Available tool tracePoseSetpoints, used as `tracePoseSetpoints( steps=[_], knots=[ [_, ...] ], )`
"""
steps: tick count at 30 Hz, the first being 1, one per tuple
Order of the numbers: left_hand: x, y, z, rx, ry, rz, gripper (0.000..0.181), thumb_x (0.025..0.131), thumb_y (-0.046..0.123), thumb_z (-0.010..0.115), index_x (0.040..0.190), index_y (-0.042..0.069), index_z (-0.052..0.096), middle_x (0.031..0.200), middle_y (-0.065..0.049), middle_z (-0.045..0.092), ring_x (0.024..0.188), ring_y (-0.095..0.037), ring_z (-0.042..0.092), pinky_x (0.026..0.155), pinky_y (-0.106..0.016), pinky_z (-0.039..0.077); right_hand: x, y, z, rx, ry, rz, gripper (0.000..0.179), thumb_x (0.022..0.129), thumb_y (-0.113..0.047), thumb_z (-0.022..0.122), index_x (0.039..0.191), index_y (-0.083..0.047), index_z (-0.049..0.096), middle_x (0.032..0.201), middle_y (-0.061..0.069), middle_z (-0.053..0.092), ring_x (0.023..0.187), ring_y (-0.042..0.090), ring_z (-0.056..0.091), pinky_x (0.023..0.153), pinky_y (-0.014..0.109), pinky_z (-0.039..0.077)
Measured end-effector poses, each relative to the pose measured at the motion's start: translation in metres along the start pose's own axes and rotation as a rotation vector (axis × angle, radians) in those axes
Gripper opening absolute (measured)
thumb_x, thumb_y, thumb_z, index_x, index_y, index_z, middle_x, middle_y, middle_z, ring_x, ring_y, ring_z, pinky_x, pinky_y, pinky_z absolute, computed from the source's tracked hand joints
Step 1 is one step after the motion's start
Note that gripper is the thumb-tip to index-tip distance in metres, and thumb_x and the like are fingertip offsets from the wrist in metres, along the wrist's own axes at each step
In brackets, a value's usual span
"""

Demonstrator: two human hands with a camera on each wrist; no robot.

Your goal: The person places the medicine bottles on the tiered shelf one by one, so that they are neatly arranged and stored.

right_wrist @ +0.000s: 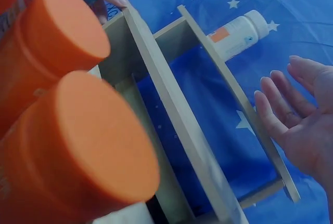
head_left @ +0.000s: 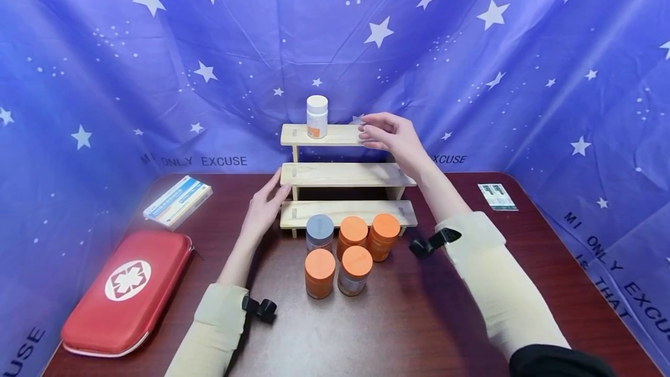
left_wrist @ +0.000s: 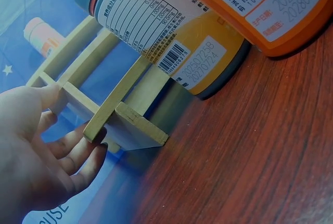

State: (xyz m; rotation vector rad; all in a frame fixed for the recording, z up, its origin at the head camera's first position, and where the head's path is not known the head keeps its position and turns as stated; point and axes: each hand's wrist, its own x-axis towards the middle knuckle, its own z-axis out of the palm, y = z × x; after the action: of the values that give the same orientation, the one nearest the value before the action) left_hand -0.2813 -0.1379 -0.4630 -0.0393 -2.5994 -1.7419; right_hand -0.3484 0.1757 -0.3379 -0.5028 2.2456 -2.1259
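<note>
A three-tier wooden rack (head_left: 345, 174) stands at the back of the table. On its top tier, left of centre, is a small white bottle (head_left: 317, 118) with an orange-marked label, upright. My right hand (head_left: 392, 135) hovers by the right end of that tier, fingers slightly bent and holding nothing; the right wrist view shows the palm (right_wrist: 307, 115) facing the rack. My left hand (head_left: 263, 207) is at the rack's left side, its fingertips touching the tier ends (left_wrist: 93, 130). Several supplement bottles with orange lids (head_left: 357, 262) and one with a grey-blue lid (head_left: 320, 227) stand before the lowest tier.
A red zip case (head_left: 125, 292) with a white emblem lies at the left. Behind it is a blue-and-white medicine box (head_left: 178, 201). A small printed packet (head_left: 497, 196) lies at the back right. A blue star-patterned curtain (head_left: 251, 45) surrounds the table.
</note>
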Motion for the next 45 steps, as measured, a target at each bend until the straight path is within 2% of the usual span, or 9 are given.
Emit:
tracePoseSetpoints(
  steps=[6, 13, 19, 24, 28, 31, 37, 45],
  knots=[
    [0.002, 0.0, 0.001, 0.015, -0.001, 0.0, 0.066, 0.1, 0.063, 0.053, 0.159, 0.043, 0.032, 0.167, -0.001, 0.036, 0.145, -0.032, 0.048, 0.116, -0.054, 0.046, -0.03, 0.009, -0.013, 0.012, 0.016, 0.0, 0.042, 0.099, -0.018, 0.07, 0.136, 0.001, 0.062, 0.121, 0.018, 0.073, 0.106, 0.021, 0.075, 0.091, 0.034, 0.064],
    [0.001, 0.002, 0.002, 0.009, -0.003, -0.004, 0.066, 0.101, 0.062, 0.054, 0.16, 0.041, 0.033, 0.168, -0.003, 0.035, 0.146, -0.034, 0.047, 0.117, -0.054, 0.045, -0.069, 0.03, -0.023, 0.026, -0.003, -0.002, 0.04, 0.1, -0.016, 0.069, 0.135, 0.002, 0.061, 0.117, 0.012, 0.075, 0.106, 0.018, 0.075, 0.092, 0.036, 0.064],
    [0.0, 0.003, 0.003, 0.009, 0.0, 0.0, 0.066, 0.1, 0.063, 0.054, 0.16, 0.041, 0.033, 0.167, -0.002, 0.036, 0.144, -0.033, 0.05, 0.118, -0.054, 0.045, -0.1, 0.05, -0.028, -0.072, -0.122, -0.033, 0.043, 0.101, -0.009, 0.065, 0.14, 0.006, 0.056, 0.12, 0.007, 0.073, 0.111, 0.017, 0.073, 0.095, 0.039, 0.063],
    [0.0, 0.003, 0.003, 0.003, -0.003, 0.001, 0.067, 0.1, 0.064, 0.054, 0.16, 0.041, 0.033, 0.168, -0.001, 0.035, 0.136, -0.035, 0.058, 0.114, -0.053, 0.049, -0.121, 0.058, -0.029, -0.16, -0.22, -0.03, 0.045, 0.099, -0.007, 0.066, 0.143, -0.003, 0.057, 0.129, 0.02, 0.069, 0.118, 0.026, 0.07, 0.097, 0.033, 0.062],
    [-0.001, 0.003, 0.004, -0.019, -0.008, -0.004, 0.066, 0.1, 0.064, 0.054, 0.159, 0.044, 0.033, 0.168, 0.0, 0.033, 0.141, -0.033, 0.054, 0.112, -0.052, 0.051, -0.131, 0.064, -0.031, -0.218, -0.287, -0.035, 0.047, 0.098, -0.005, 0.066, 0.144, -0.011, 0.057, 0.132, 0.021, 0.068, 0.122, 0.02, 0.068, 0.099, 0.025, 0.058],
    [-0.001, 0.002, 0.004, -0.018, -0.008, -0.004, 0.065, 0.1, 0.064, 0.054, 0.158, 0.046, 0.033, 0.168, 0.0, 0.033, 0.147, -0.033, 0.047, 0.114, -0.053, 0.049, -0.138, 0.068, -0.032, -0.226, -0.306, -0.021, 0.051, 0.097, -0.004, 0.067, 0.146, -0.009, 0.055, 0.134, 0.02, 0.067, 0.123, 0.013, 0.067, 0.099, 0.022, 0.056],
    [0.0, 0.002, 0.004, -0.028, -0.007, -0.007, 0.065, 0.101, 0.061, 0.054, 0.159, 0.042, 0.034, 0.168, -0.002, 0.034, 0.141, -0.034, 0.053, 0.11, -0.051, 0.053, -0.147, 0.075, -0.033, -0.262, -0.299, 0.012, 0.055, 0.095, -0.007, 0.07, 0.147, 0.0, 0.053, 0.134, 0.016, 0.068, 0.12, 0.009, 0.066, 0.099, 0.023, 0.055],
    [0.001, 0.002, 0.001, -0.037, 0.002, -0.016, 0.064, 0.101, 0.06, 0.055, 0.159, 0.043, 0.033, 0.168, -0.003, 0.035, 0.136, -0.033, 0.058, 0.105, -0.049, 0.057, -0.147, 0.074, -0.032, -0.301, -0.33, 0.056, 0.059, 0.091, -0.012, 0.078, 0.146, -0.013, 0.057, 0.145, 0.012, 0.06, 0.124, 0.004, 0.06, 0.099, 0.021, 0.055]
  ],
)
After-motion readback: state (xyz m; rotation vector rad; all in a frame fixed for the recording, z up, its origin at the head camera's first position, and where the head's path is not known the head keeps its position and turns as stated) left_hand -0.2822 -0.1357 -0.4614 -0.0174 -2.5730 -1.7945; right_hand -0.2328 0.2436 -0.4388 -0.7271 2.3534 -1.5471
